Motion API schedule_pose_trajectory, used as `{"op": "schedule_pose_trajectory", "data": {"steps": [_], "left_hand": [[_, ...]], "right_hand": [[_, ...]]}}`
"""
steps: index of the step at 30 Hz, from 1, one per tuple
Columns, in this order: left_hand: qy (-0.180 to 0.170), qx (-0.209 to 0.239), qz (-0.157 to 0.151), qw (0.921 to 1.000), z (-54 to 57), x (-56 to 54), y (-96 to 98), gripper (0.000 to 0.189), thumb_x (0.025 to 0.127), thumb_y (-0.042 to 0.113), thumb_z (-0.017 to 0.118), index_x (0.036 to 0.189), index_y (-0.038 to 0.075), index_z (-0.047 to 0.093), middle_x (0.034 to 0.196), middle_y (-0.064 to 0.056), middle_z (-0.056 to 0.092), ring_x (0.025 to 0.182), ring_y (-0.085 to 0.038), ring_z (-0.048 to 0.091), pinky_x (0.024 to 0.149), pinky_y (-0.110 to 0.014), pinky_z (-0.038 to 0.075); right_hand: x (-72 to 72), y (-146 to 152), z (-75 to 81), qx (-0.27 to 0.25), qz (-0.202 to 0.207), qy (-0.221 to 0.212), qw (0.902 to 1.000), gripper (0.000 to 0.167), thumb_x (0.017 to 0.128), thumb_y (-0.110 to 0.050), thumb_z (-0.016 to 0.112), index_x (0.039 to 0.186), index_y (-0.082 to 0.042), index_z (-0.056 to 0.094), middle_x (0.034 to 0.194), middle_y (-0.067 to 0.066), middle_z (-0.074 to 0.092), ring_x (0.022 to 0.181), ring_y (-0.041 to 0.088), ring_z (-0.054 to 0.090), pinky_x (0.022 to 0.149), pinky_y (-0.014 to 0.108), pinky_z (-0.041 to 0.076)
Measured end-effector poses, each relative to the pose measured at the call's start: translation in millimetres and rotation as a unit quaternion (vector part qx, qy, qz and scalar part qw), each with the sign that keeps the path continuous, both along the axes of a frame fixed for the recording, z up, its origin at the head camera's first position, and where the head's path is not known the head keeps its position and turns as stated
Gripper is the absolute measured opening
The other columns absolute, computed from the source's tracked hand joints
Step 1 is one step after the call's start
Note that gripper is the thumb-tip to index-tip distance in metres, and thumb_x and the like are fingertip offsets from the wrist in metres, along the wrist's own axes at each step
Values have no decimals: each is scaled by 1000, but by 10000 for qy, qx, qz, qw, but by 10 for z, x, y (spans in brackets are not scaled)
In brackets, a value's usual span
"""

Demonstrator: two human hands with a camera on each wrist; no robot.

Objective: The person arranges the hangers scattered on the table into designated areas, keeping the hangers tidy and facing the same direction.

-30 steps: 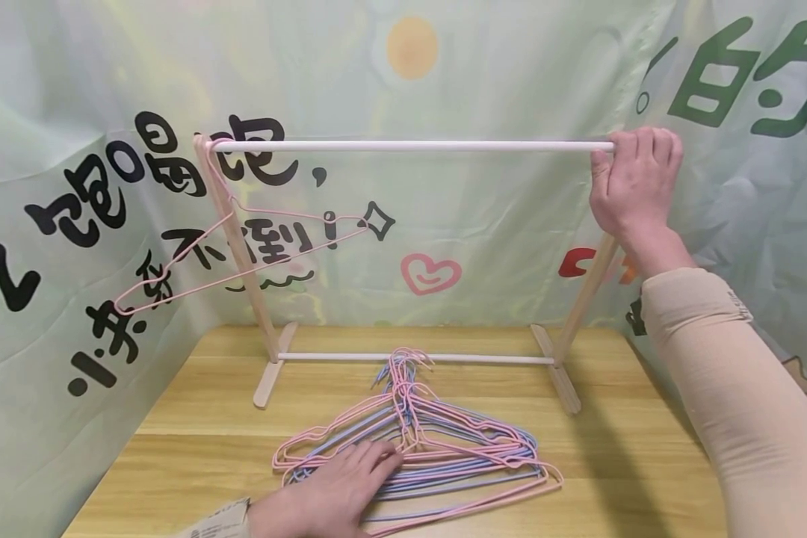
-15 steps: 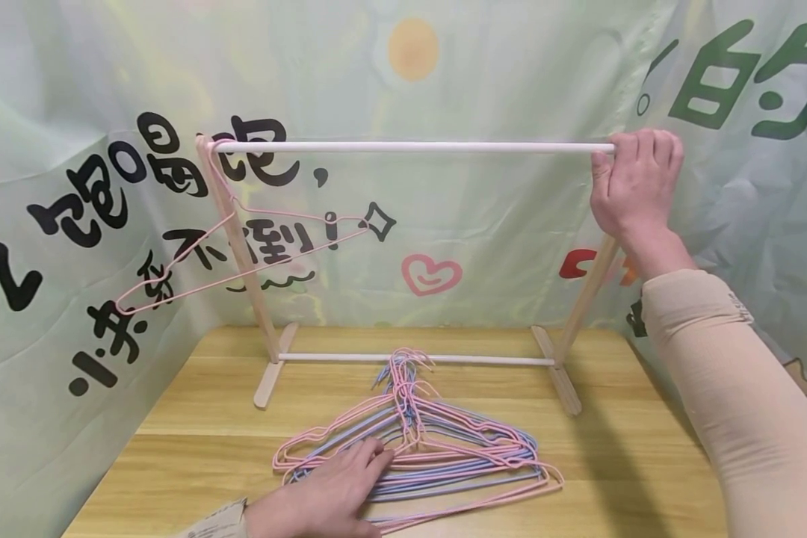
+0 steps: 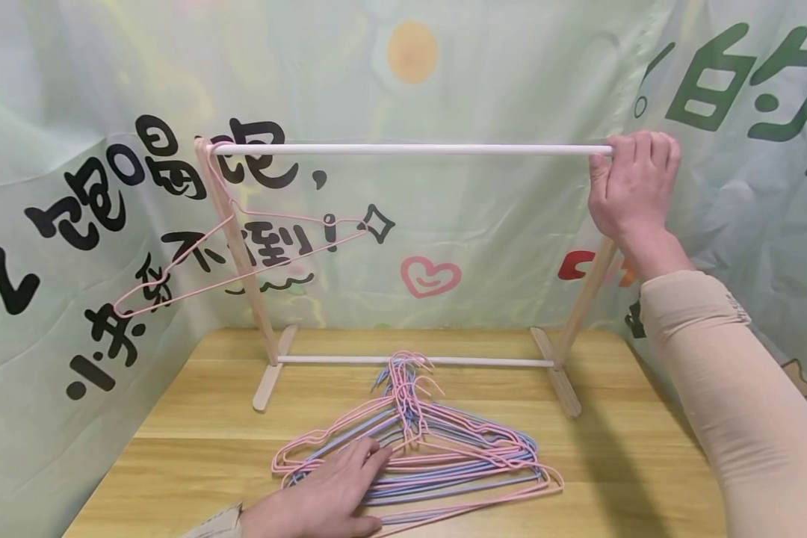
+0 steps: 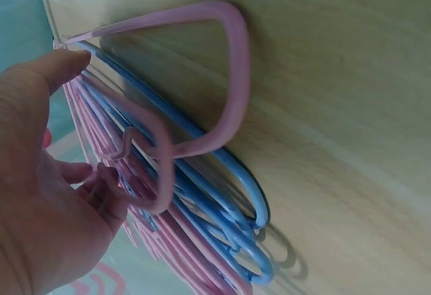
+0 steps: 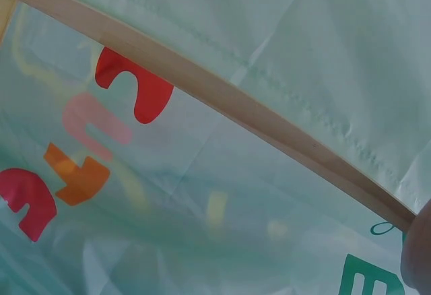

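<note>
Left hand (image 3: 332, 489) is closest, resting on a pile of pink and blue hangers (image 3: 444, 476) lying flat on the wood-look surface (image 3: 175, 448). Thumb's spread away from the bent fingers; can't tell if that grip actually closes round a wire. Hooks are all bunched together, pointing at a little rack (image 3: 410, 149) with wooden uprights and white rods. Right hand (image 3: 635, 179) has a full grip on its top right corner, fingers wrapped over. One pink hanger (image 3: 282, 216) hangs at the left end of the top rod. Behind everything's a pale green printed backdrop (image 3: 511, 75).
</note>
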State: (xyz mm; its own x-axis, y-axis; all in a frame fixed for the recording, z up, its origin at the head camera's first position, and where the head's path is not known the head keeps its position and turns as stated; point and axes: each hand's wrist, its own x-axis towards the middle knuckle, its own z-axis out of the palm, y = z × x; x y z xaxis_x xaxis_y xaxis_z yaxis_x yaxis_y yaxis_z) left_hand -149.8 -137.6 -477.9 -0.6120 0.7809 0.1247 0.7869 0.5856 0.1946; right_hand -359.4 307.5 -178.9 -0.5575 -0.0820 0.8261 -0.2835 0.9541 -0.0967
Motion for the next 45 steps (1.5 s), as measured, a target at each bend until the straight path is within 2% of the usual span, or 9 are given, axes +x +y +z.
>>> {"op": "schedule_pose_trajectory", "data": {"steps": [7, 14, 23, 29, 37, 45], "left_hand": [[179, 337, 232, 9990, 5, -5, 4, 88, 88, 45, 76, 157, 7, 37, 139, -1, 42, 121, -12, 44, 101, -39, 48], [432, 521, 272, 9973, 33, 0, 4, 90, 88, 44, 78, 157, 5, 37, 143, -3, 42, 116, -11, 43, 95, -36, 49], [866, 615, 360, 9937, 40, 11, -14, 93, 82, 45, 82, 156, 7, 40, 144, -5, 44, 120, -14, 46, 101, -40, 48], [974, 698, 543, 9913, 97, 6, -44, 94, 79, 45, 82, 156, 10, 40, 143, -3, 45, 124, -15, 46, 103, -42, 47], [1063, 1055, 612, 9868, 195, 13, -70, 96, 78, 39, 84, 159, 15, 38, 144, 0, 45, 116, -10, 47, 93, -35, 50], [1434, 1164, 631, 9808, 286, -10, -115, 94, 78, 39, 84, 157, 13, 40, 141, -2, 47, 111, -11, 47, 88, -33, 48]], "right_hand": [[-8, 3, 3, 16, 40, 113, 9999, 57, 109, -44, 27, 124, 7, 46, 115, 28, 41, 120, 46, 30, 116, 57, 14], [-13, 4, -4, 21, 22, 70, 10000, 57, 109, -44, 26, 125, 7, 46, 116, 28, 41, 121, 46, 30, 116, 57, 14], [-13, -1, -13, 34, 109, 137, 9998, 57, 109, -45, 27, 125, 7, 46, 115, 28, 41, 121, 47, 31, 116, 57, 14], [8, -6, -7, 13, 62, 117, 9999, 57, 110, -44, 28, 126, 7, 46, 116, 28, 41, 122, 46, 31, 117, 56, 14], [5, -6, -9, 17, 81, 138, 9999, 57, 110, -44, 28, 126, 7, 46, 116, 28, 41, 122, 46, 31, 117, 56, 14], [3, -2, -11, 19, 80, 132, 9999, 58, 110, -45, 27, 126, 7, 46, 115, 28, 41, 121, 46, 31, 116, 56, 14]]}}
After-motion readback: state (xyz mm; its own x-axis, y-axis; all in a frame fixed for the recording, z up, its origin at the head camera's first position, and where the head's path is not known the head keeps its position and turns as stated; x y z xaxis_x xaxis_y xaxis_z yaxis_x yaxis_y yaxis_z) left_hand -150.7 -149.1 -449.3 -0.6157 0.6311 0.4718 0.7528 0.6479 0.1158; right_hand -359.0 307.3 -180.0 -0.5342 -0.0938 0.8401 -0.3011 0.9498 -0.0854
